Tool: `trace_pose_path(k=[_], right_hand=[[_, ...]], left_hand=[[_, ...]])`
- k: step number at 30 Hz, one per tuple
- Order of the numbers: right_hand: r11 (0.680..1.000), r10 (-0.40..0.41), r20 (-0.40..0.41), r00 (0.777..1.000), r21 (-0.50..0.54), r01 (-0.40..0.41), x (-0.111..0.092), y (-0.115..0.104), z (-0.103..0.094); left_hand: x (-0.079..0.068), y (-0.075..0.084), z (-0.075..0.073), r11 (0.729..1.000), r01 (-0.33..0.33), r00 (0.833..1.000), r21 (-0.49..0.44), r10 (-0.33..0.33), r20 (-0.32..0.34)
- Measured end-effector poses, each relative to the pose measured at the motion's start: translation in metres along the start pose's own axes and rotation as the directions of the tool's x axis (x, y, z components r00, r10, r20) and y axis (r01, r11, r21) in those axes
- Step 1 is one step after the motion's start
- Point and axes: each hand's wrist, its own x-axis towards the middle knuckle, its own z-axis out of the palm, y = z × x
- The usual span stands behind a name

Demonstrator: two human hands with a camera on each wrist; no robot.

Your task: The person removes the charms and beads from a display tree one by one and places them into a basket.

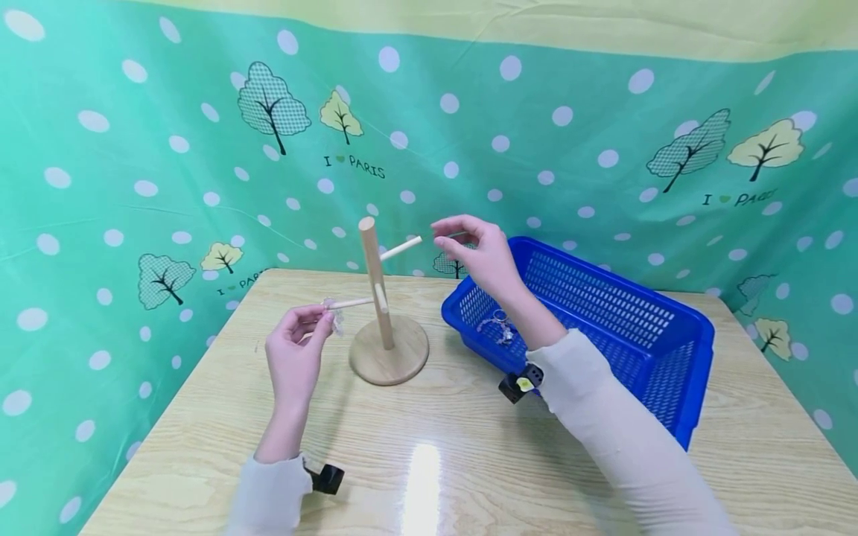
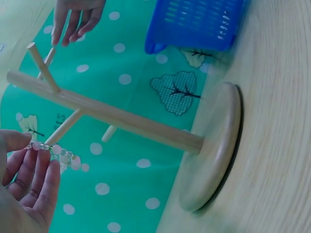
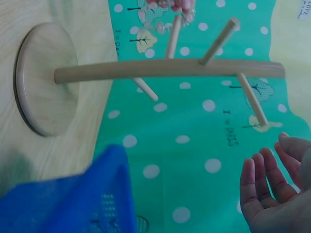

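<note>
A wooden stand (image 1: 373, 257) with a round base (image 1: 404, 365) and several thin pegs stands upright on the table. My left hand (image 1: 295, 353) pinches a bracelet of pink and clear beads (image 2: 57, 149) between thumb and fingers. The bracelet is right at the tip of the left peg (image 1: 351, 303), and its loop overlaps that tip in the right wrist view. On the other side, my right hand (image 1: 488, 257) hovers beside the tip of the upper right peg (image 1: 402, 248), fingers loosely bent with nothing in them.
A blue plastic basket (image 1: 700, 372) stands to the right of the stand, beneath my right forearm. Inside, near its left end, lie beaded bracelets (image 1: 504, 333). Behind the table hangs a green dotted curtain (image 1: 429, 141) with printed trees.
</note>
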Motion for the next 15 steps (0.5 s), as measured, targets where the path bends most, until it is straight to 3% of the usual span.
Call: trace_pose_path(k=[15], right_hand=[[0.995,0.037,-0.100,0.994,-0.086,-0.046,-0.017,-0.004,-0.072]], left_hand=[[0.006,0.033,-0.018,0.999,-0.031,0.999,-0.039,0.031,-0.014]])
